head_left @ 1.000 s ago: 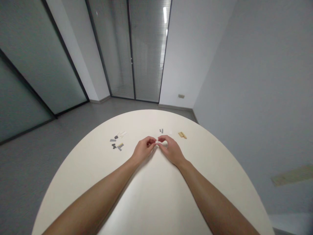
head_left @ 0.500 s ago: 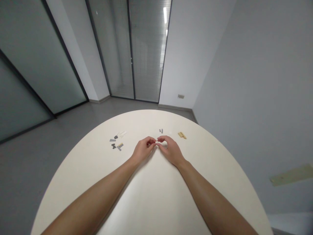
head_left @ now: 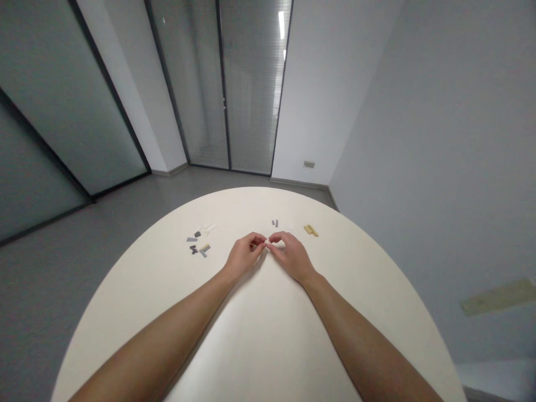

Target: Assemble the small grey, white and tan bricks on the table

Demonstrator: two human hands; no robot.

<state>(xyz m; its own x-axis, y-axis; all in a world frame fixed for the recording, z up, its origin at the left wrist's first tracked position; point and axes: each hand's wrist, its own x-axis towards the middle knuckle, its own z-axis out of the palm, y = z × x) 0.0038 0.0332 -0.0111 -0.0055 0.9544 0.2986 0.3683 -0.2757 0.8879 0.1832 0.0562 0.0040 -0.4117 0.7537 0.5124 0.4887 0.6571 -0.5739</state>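
Observation:
My left hand (head_left: 245, 254) and my right hand (head_left: 292, 257) meet at the fingertips above a round cream table (head_left: 259, 346). Pinched between both hands is a small white plastic piece (head_left: 267, 243), mostly hidden by my fingers. Nearest my left hand lies a loose group of small building pieces (head_left: 197, 242) in dark grey, light grey, white and tan. Nearest my right hand are a small grey piece (head_left: 274, 223), a white piece (head_left: 290, 227) and a tan plate (head_left: 310, 230).
The table's curved edge (head_left: 268, 187) runs around the far side, with a grey floor (head_left: 84, 245) beyond it. Glass partitions with blinds (head_left: 251, 89) stand ahead, and a pale wall (head_left: 397, 167) rises to the right.
The whole view has drifted slightly as my head moved. My hands stay together at the fingertips around the small white piece, and the pieces on the table have not visibly moved.

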